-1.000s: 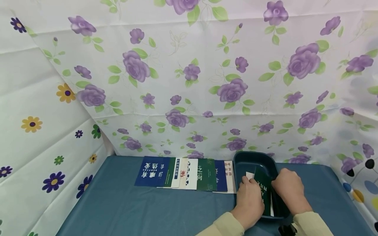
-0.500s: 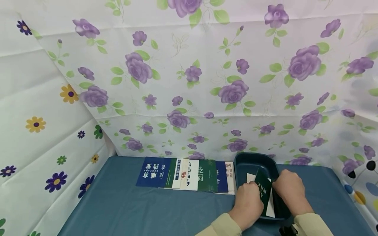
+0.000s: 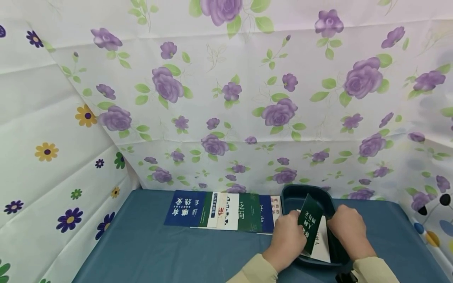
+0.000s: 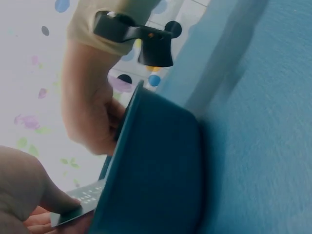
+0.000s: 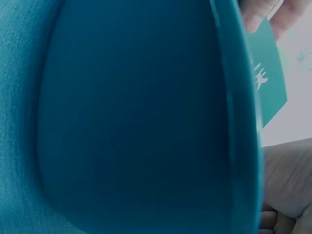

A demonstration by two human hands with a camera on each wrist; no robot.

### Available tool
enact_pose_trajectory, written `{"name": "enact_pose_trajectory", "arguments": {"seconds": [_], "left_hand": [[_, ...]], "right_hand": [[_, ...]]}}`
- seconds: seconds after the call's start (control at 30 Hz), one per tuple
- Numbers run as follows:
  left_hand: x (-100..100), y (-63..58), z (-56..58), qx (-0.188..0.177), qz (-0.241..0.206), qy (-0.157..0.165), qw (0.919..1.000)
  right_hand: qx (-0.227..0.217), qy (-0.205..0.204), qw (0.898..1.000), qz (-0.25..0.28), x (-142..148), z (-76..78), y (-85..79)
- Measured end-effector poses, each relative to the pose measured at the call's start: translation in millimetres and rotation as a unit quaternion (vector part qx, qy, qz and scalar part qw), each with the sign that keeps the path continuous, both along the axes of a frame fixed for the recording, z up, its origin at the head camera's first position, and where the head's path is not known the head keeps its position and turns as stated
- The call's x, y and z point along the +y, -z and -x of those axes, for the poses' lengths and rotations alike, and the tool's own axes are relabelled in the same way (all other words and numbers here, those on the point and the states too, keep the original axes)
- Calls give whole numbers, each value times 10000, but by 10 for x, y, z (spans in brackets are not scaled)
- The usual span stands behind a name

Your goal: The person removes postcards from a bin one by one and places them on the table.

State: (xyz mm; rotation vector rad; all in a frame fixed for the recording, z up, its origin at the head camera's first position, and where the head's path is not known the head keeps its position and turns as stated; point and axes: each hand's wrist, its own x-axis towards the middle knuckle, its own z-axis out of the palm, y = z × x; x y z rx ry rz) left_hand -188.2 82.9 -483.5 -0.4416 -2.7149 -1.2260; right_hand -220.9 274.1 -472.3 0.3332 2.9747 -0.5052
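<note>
A dark green card [image 3: 311, 220] with white characters is tilted up over the dark blue plastic basin [image 3: 307, 192]. My left hand [image 3: 287, 237] pinches its left edge; in the left wrist view the thumb [image 4: 61, 197] lies on top of the card, with fingers beneath. Under the green card, a white card [image 3: 322, 245] with dark characters lies in the basin. My right hand [image 3: 348, 228] grips the basin's right rim, fingers curled over the edge. The basin's wall [image 5: 146, 117] fills most of the right wrist view.
Left of the basin, an overlapping row of blue, green and white cards [image 3: 224, 212] lies at the back of the blue-covered table [image 3: 177, 255]. A flowered sheet [image 3: 219, 90] hangs behind. A black wrist mount [image 4: 156, 46] sits on the right sleeve.
My left hand has lifted the green card and drawn it to the left, uncovering more of the white card beneath. My right hand has stayed at the basin rim.
</note>
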Motion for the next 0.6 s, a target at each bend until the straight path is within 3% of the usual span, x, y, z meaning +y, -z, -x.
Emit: {"name": "enact_pose_trajectory", "arguments": {"seconds": [0.17,0.6], "left_hand": [[-147,-52,14,162,-611,-135,9979],[-660,-167,116,683,-1168,-719,9882]], "right_hand": [[15,50,10000,-57,1,7,3],[-79,218,9997,-58,-29,11,4]]}}
